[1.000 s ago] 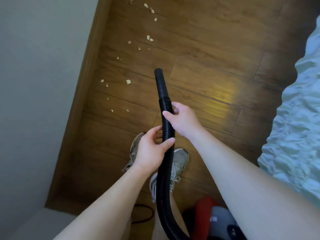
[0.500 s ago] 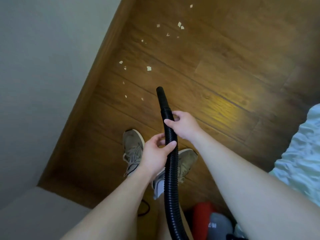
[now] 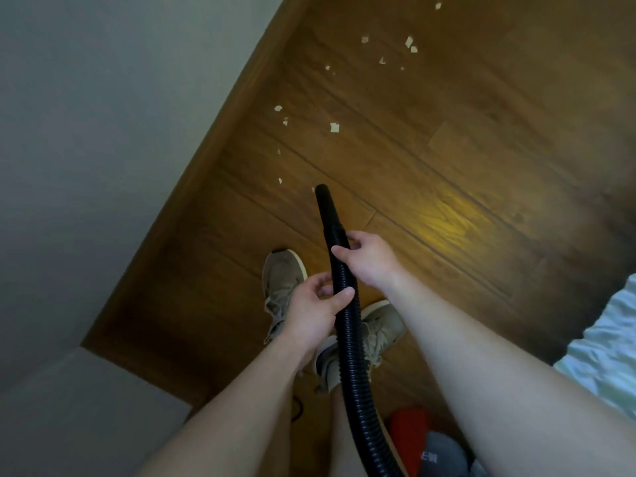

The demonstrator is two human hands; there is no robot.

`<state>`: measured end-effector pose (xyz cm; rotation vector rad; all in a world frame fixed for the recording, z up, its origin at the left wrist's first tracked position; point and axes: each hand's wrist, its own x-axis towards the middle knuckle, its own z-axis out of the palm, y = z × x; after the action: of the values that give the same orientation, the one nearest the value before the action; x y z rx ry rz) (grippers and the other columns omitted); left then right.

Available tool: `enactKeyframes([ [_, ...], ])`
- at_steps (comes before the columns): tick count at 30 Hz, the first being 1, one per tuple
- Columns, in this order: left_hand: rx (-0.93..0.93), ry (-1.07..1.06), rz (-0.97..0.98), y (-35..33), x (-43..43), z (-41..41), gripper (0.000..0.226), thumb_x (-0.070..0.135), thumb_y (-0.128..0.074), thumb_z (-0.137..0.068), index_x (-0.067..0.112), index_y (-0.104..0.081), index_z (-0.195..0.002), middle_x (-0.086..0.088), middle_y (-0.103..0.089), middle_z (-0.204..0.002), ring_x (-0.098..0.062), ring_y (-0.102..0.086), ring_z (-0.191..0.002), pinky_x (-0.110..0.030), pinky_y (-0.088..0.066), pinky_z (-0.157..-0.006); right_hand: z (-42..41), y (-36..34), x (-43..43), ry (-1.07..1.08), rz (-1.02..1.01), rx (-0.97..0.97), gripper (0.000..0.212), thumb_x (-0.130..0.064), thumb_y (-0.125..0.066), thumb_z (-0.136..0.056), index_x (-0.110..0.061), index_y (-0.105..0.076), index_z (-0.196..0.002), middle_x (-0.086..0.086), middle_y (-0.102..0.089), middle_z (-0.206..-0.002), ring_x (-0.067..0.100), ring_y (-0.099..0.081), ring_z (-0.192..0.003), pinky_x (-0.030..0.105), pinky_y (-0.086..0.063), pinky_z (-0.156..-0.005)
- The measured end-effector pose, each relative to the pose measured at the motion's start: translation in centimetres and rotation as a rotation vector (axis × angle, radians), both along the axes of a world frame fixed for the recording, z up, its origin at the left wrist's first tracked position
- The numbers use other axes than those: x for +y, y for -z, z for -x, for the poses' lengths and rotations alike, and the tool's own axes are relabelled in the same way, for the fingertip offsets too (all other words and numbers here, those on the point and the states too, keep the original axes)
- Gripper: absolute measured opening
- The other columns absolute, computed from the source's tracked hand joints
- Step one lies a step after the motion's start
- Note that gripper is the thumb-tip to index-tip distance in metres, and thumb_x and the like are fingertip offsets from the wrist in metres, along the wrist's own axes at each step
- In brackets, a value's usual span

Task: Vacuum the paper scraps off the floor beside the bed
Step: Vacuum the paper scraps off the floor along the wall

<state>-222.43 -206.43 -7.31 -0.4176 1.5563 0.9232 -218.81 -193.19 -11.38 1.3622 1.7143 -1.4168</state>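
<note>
Paper scraps (image 3: 334,127), about fourteen, lie on the wooden floor (image 3: 481,139) along the skirting board (image 3: 220,149), the nearest just beside the nozzle (image 3: 325,208). Open boards stretch from that edge to the bed (image 3: 612,342) at my right. My right hand (image 3: 368,258) and, lower, my left hand (image 3: 313,304) both grip the one ribbed vacuum hose (image 3: 351,339), above my two shoes (image 3: 280,280).

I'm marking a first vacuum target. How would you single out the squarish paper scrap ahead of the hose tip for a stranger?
On the wooden floor beside the skirting board, look ahead of the black hose tip, past the tiny flecks, for three pale scraps. The squarish scrap is the largest of them and lies farthest from the skirting.
</note>
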Motion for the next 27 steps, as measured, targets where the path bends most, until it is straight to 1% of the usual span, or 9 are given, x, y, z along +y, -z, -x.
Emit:
enactKeyframes([
  [3, -0.002, -0.016, 0.003, 0.4, -0.7, 0.3, 0.042, 0.012, -0.073, -0.091, 0.015, -0.059, -0.132, 0.0, -0.075, -0.103, -0.017, -0.074, -0.096, -0.044, -0.059, -0.092, 0.6, 0.3, -0.6, 0.002, 0.015, 0.0, 0.05, -0.034, -0.062, -0.096, -0.016, -0.053, -0.142, 0.002, -0.068, -0.119, 0.013, -0.062, -0.094, 0.026, -0.047, -0.081],
  [6, -0.008, -0.051, 0.002, 0.8, -1.1, 0.6, 0.043, 0.012, -0.074, -0.091, 0.017, -0.059, -0.131, 0.001, -0.077, -0.1, -0.018, -0.074, -0.097, -0.048, -0.057, -0.096, 1.3, 0.9, -1.2, 0.006, 0.034, -0.01, 0.049, -0.034, -0.061, -0.097, -0.015, -0.053, -0.142, 0.004, -0.068, -0.122, 0.018, -0.066, -0.103, 0.028, -0.051, -0.086],
  [8, 0.009, -0.049, 0.001, 1.2, -1.3, 0.9, 0.047, 0.013, -0.075, -0.09, 0.015, -0.058, -0.134, 0.0, -0.077, -0.103, -0.02, -0.073, -0.1, -0.05, -0.056, -0.098, 1.8, 1.3, -1.5, -0.01, 0.031, -0.022, 0.049, -0.033, -0.06, -0.097, -0.014, -0.052, -0.142, 0.005, -0.068, -0.123, 0.02, -0.066, -0.105, 0.027, -0.051, -0.085],
  [12, 0.017, -0.057, -0.009, 1.8, -1.7, 1.4, 0.052, 0.015, -0.075, -0.09, 0.011, -0.056, -0.139, -0.005, -0.076, -0.109, -0.022, -0.073, -0.103, -0.049, -0.056, -0.098, 2.6, 1.6, -1.9, -0.042, 0.022, -0.021, 0.048, -0.032, -0.058, -0.099, -0.011, -0.052, -0.142, 0.007, -0.067, -0.125, 0.017, -0.063, -0.099, 0.026, -0.049, -0.083],
  [16, -0.003, -0.102, -0.01, 2.3, -2.3, 1.9, 0.045, 0.01, -0.074, -0.091, 0.012, -0.06, -0.134, -0.003, -0.078, -0.103, -0.017, -0.075, -0.096, -0.042, -0.06, -0.091, 3.5, 2.0, -2.4, -0.042, 0.032, -0.024, 0.05, -0.033, -0.058, -0.098, -0.013, -0.05, -0.143, 0.006, -0.066, -0.126, 0.021, -0.066, -0.107, 0.034, -0.054, -0.094],
  [18, 0.025, -0.096, 0.002, 2.5, -2.5, 2.5, 0.045, 0.01, -0.075, -0.09, 0.011, -0.061, -0.133, -0.004, -0.078, -0.102, -0.018, -0.075, -0.095, -0.046, -0.059, -0.094, 4.2, 2.2, -2.7, -0.032, 0.035, -0.015, 0.048, -0.033, -0.058, -0.099, -0.014, -0.051, -0.142, 0.005, -0.068, -0.122, 0.02, -0.066, -0.104, 0.036, -0.055, -0.092],
  [22, 0.04, -0.115, 0.015, 3.0, -2.5, 3.7, 0.044, 0.011, -0.076, -0.089, 0.013, -0.064, -0.131, -0.005, -0.078, -0.103, -0.021, -0.075, -0.097, -0.05, -0.058, -0.095, 5.6, 2.5, -2.8, -0.042, 0.027, 0.0, 0.044, -0.032, -0.057, -0.099, -0.014, -0.054, -0.139, 0.004, -0.069, -0.114, 0.018, -0.066, -0.096, 0.03, -0.053, -0.084],
  [24, 0.044, -0.115, 0.011, 3.1, -2.3, 4.1, 0.042, 0.011, -0.076, -0.089, 0.014, -0.065, -0.13, -0.004, -0.078, -0.104, -0.022, -0.075, -0.098, -0.051, -0.057, -0.095, 6.3, 2.8, -2.6, -0.03, 0.032, -0.005, 0.043, -0.031, -0.058, -0.099, -0.014, -0.055, -0.138, 0.005, -0.07, -0.115, 0.02, -0.067, -0.098, 0.032, -0.054, -0.087],
  [27, 0.025, -0.159, 0.001, 3.2, -1.6, 5.1, 0.036, 0.007, -0.074, -0.089, 0.017, -0.067, -0.123, -0.002, -0.079, -0.102, -0.02, -0.074, -0.099, -0.047, -0.058, -0.096, 7.3, 3.2, -2.0, -0.01, 0.029, -0.01, 0.043, -0.031, -0.058, -0.098, -0.013, -0.056, -0.137, 0.006, -0.071, -0.113, 0.022, -0.068, -0.098, 0.038, -0.056, -0.09],
])
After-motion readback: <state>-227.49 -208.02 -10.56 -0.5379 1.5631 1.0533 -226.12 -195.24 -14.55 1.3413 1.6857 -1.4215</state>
